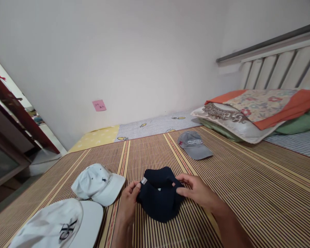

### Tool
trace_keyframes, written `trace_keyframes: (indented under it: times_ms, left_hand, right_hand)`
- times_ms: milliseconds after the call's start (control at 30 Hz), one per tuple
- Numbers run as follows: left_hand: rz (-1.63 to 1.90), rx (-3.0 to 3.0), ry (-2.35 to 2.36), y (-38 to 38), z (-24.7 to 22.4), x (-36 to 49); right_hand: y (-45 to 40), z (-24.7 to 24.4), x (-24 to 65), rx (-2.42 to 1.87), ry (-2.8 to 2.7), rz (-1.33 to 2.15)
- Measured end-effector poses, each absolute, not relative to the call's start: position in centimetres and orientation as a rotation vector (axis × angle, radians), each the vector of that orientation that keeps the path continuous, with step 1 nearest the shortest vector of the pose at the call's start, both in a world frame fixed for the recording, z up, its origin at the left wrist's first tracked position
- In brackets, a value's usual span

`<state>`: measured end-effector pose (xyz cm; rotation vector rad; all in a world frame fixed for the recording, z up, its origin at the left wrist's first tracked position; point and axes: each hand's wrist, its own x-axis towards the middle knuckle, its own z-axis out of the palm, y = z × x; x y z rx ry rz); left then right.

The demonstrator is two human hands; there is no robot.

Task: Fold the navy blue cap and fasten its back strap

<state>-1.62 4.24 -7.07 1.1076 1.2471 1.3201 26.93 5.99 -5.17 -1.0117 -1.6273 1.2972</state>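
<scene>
A dark navy cap [158,201] is held low over the striped mat, its inside partly facing me. My left hand [130,199] pinches the cap's left edge beside a small silvery piece. On the right edge, my right hand [193,189] grips the cap between thumb and fingers. Left of my left hand lies a white cap [89,182] with a small dark emblem. Nearer to me is another white cap [59,225] with black letters. A grey cap [193,144] with white lettering rests farther back, right of centre.
The striped mat [150,151] covers the bed. Stacked pillows [229,117] with an orange floral cover [268,103] lie at the back right, below a white headboard [281,69]. A pink note [99,105] is on the wall. A reddish door [18,106] stands at the far left.
</scene>
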Motion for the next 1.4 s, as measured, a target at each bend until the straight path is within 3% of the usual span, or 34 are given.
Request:
trace_keyframes:
  times_ms: [333,533,733,933,1133,1267,1400]
  left_hand:
    - [0.998,1.458,1.261,3.8,-6.3,-2.7]
    - [1.317,1.564,1.595,3.6,-5.7,-0.5]
    - [0.890,1.615,1.248,2.5,-5.1,4.1]
    - [0.709,1.614,1.468,2.8,-7.4,4.7]
    - [0.541,1.757,1.677,2.6,-9.1,4.8]
    - [0.598,1.724,1.619,2.8,-8.3,4.9]
    - [1.007,1.635,1.444,3.6,-7.0,2.4]
  right_hand:
    - [6.0,-6.9,26.6,-0.934,-1.684,1.472]
    - [6.0,-6.8,25.6,-0.953,-1.638,1.454]
    - [6.1,-6.2,24.9,-0.945,-1.681,1.327]
    - [6.1,-6.2,25.1,-0.960,-1.708,1.253]
    - [6.9,-8.9,25.9,-1.251,-1.874,0.949]
    - [7.1,-9.7,26.1,-1.256,-1.875,0.936]
    - [6.9,-8.8,26.1,-1.226,-1.835,0.949]
